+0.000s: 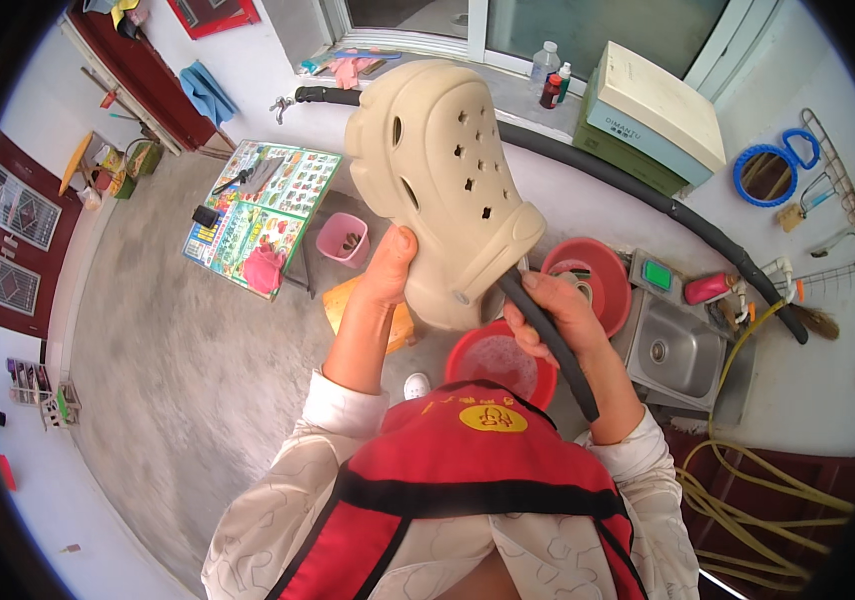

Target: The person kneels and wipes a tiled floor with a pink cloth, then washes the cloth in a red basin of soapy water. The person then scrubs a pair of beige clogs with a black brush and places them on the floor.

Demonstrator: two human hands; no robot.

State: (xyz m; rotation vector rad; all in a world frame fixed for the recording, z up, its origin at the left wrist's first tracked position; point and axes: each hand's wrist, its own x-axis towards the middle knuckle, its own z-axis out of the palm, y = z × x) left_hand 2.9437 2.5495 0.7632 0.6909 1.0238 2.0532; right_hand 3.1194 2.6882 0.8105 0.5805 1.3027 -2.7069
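A beige foam clog [435,150] with ventilation holes is raised in front of me, its perforated upper facing my view. My left hand [390,270] grips it at the side, the thumb pressed on the outer surface. In my right hand [566,315] is a dark grey rod-like handle [553,345], which passes along the palm towards my wrist. The far end of this handle goes behind the clog near the heel strap [499,251] and is hidden, so its tip cannot be made out. Below the hands stands a red basin [465,375] of sudsy water.
Another red basin [611,300] with water and objects stands beside a stainless-steel sink [686,330]. Left are a yellow stool [339,300], a pink bin [337,240] and a low table [300,180]. A black-wrapped pipe [622,180] follows the wall; a yellow hose [735,517] lies coiled right.
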